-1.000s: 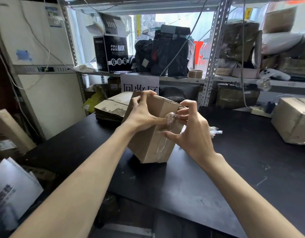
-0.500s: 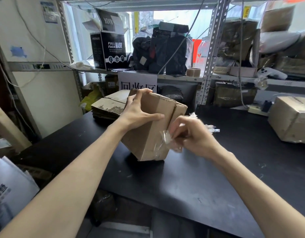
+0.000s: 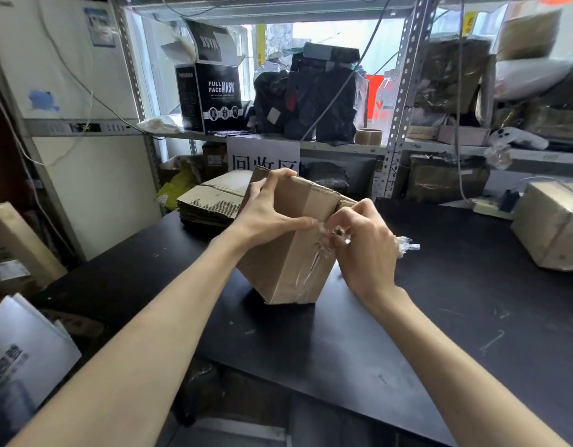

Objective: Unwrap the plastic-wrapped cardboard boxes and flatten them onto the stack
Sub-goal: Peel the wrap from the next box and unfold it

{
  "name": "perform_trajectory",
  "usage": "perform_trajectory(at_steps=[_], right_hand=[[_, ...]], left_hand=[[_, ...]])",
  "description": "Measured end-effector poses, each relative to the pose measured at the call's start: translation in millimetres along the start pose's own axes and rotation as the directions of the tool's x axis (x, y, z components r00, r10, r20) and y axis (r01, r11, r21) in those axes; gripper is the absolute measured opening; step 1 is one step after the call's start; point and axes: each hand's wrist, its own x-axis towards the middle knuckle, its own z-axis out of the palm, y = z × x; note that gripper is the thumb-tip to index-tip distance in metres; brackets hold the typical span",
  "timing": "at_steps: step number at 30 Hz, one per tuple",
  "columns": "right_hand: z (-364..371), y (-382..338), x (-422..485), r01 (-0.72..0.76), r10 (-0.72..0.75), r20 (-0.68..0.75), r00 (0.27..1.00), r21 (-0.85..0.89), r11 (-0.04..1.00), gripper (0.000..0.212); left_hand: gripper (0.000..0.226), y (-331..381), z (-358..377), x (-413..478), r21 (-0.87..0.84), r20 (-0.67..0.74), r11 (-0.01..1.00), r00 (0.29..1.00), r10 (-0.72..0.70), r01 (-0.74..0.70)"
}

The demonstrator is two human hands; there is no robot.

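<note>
From the head view, I am in the unwrapping step. The cardboard box [image 3: 291,269] sits in the centre of the frame, tilted, with its lower end resting on the black table [image 3: 472,333]. My left hand [image 3: 265,217] grasps it: the fingers hook over the top edge and the thumb presses across the near face. My right hand [image 3: 365,250] is curled at the box's right corner, its fingertips pinching the plastic wrap [image 3: 312,269], which runs as a wrinkled clear strip down that corner to the bottom. A crumpled wad of film [image 3: 406,246] pokes out past the right side of that hand; I cannot tell whether I hold it or whether it lies on the table behind.

I judge that the next move is a steady pull away from the corner while the left hand braces the box, since the film looks to cling lower down and thin wrap may tear short. Flattening is not yet begun.

The stack of flattened cardboard [image 3: 211,201] lies at the table's far left edge, just behind the left hand, so the carry is short. To the right there is open dark tabletop between me and a second box [image 3: 555,227] at the right edge of the frame. The shelf post [image 3: 401,101] stands close behind, so I would pull towards myself or rightward.
</note>
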Motion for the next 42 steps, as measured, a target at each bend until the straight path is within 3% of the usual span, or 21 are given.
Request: perform_trajectory(at_steps=[6, 11, 15, 18, 22, 25, 27, 29, 31, 33, 36, 39, 42], right_hand=[[14, 0, -22, 0.183, -0.158, -0.132, 0.978, 0.198, 0.963, 0.008], [18, 15, -34, 0.318, -0.32, -0.002, 0.947, 0.102, 0.942, 0.044], [13, 18, -27, 0.38, -0.38, -0.021, 0.925, 0.035, 0.924, 0.021], [6, 21, -24, 0.395, -0.411, 0.146, 0.9, 0.126, 0.91, 0.028], [-5, 12, -14, 0.188, -0.302, 0.47, 0.829, 0.274, 0.943, 0.04], [-4, 10, 1, -0.161, -0.072, 0.573, 0.816, 0.345, 0.925, 0.031], [-4, 11, 6, -0.341, 0.142, 0.477, 0.867, 0.361, 0.868, 0.027], [-3, 12, 4, -0.361, 0.278, 0.291, 0.915, 0.287, 0.887, 0.054], [0, 6, -2, -0.231, 0.209, 0.134, 0.969, 0.178, 0.957, 0.049], [6, 2, -10, -0.145, 0.137, 0.08, 0.987, 0.097, 0.985, 0.036], [13, 5, -18, -0.222, 0.22, 0.118, 0.968, -0.003, 0.975, 0.024], [18, 7, -24, -0.246, 0.225, 0.136, 0.965, 0.164, 0.955, 0.007], [19, -3, -29, -0.25, 0.247, 0.051, 0.968, 0.319, 0.914, 0.024]], left_hand=[[0.086, -4, 0, -1, 0.007, -0.027, 1.0, 1.0, 0.002, -0.001], [0.086, -5, 2, 0, 0.0, -0.045, 1.0, 0.999, -0.006, 0.006], [0.087, 0, 4, 0, 0.019, -0.038, 1.0, 0.999, -0.002, 0.002], [0.086, 1, 4, -1, 0.012, -0.045, 1.0, 0.999, -0.011, 0.012], [0.086, 1, 4, -1, 0.01, -0.033, 1.0, 0.999, -0.013, 0.013], [0.086, 0, 3, -1, 0.004, -0.03, 1.0, 0.999, -0.011, 0.012], [0.087, -1, 1, -1, -0.003, -0.025, 1.0, 1.0, -0.014, 0.014], [0.087, -1, 0, -2, -0.008, -0.018, 1.0, 1.0, -0.016, 0.016], [0.087, -2, 0, -2, -0.019, -0.02, 1.0, 1.0, -0.011, 0.01], [0.086, -3, 1, -2, -0.028, -0.023, 1.0, 1.0, -0.004, 0.003], [0.086, -3, 2, -1, -0.026, -0.032, 1.0, 0.999, -0.001, 0.0], [0.087, -3, 5, 0, -0.016, -0.051, 1.0, 0.999, 0.007, -0.008], [0.087, -2, 8, 2, -0.003, -0.062, 1.0, 0.998, -0.001, 0.001]])
